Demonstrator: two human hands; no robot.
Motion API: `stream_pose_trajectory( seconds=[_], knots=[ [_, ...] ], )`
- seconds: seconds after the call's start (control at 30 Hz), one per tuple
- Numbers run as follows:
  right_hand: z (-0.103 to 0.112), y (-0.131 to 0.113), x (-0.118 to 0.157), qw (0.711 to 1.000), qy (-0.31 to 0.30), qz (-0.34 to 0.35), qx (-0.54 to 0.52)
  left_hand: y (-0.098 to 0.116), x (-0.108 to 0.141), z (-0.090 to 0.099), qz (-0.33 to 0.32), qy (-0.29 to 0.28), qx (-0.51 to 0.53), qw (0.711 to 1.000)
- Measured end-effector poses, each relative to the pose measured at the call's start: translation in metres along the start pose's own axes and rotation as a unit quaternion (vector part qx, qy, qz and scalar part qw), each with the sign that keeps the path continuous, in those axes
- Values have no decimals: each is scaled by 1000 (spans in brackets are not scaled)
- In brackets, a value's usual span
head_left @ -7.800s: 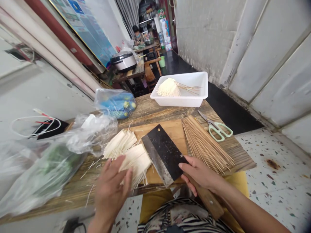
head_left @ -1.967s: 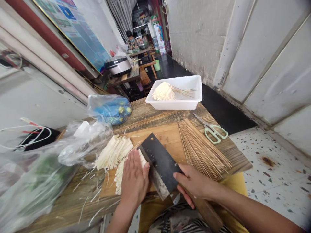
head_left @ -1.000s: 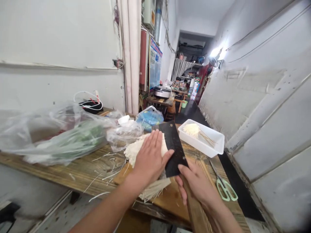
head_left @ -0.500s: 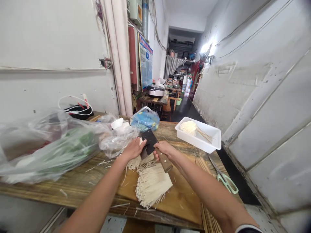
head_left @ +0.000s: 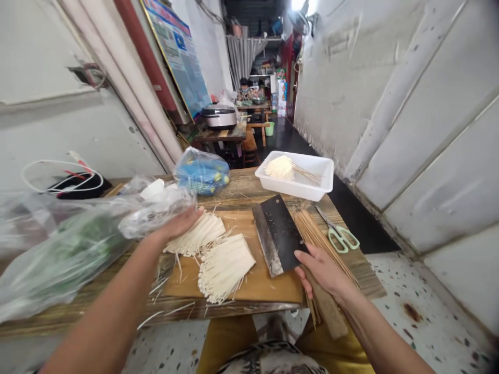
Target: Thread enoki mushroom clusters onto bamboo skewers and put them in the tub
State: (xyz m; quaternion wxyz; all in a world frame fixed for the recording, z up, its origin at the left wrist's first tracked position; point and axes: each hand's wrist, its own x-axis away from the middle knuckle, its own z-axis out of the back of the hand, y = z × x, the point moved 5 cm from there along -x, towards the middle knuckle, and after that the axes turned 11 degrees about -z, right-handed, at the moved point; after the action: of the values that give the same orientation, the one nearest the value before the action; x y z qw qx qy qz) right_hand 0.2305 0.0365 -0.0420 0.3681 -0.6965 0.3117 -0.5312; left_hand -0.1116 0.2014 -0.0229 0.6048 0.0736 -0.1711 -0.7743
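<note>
My right hand (head_left: 320,267) is wrapped round the wooden handle (head_left: 326,304) of a cleaver (head_left: 278,234). Its dark, wide blade is over the right part of a wooden cutting board (head_left: 234,223). Two flat bunches of enoki mushrooms lie on the board: the nearer bunch (head_left: 226,267) has its caps toward me, and the farther bunch (head_left: 198,234) is beside my left hand (head_left: 181,222). That hand is stretched out, fingers pointing right, against the crumpled clear plastic bag (head_left: 156,210). Its fingers show only partly.
A white plastic tray (head_left: 312,189) holds enoki and thin sticks. Bamboo skewers (head_left: 323,241) and green-handled scissors (head_left: 339,234) lie on the right. A blue bag (head_left: 200,174) stands at the back, a large bag of greens (head_left: 78,249) at left. A person (head_left: 245,89) sits far back.
The cleaver has moved right and toward me, away from the farther enoki bunch. My left hand has left the blade and moved left to the plastic bag. The view has tilted down.
</note>
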Motion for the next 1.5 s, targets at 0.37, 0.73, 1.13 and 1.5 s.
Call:
stream_pose_trajectory(
  seconds=[0.37,0.73,1.13,1.5],
  knots=[
    [-4,39,0,995,-78,-52,-24,136,95,-70,-108,112,-120,980],
    [-1,37,2,995,-79,-55,-13,145,108,-109,-195,217,-218,932],
    [-6,48,-3,990,-106,-86,-30,130,97,-109,-195,179,-204,942],
    [2,48,-2,987,-124,-99,-29,128,97,-110,-190,168,-186,949]
  ],
)
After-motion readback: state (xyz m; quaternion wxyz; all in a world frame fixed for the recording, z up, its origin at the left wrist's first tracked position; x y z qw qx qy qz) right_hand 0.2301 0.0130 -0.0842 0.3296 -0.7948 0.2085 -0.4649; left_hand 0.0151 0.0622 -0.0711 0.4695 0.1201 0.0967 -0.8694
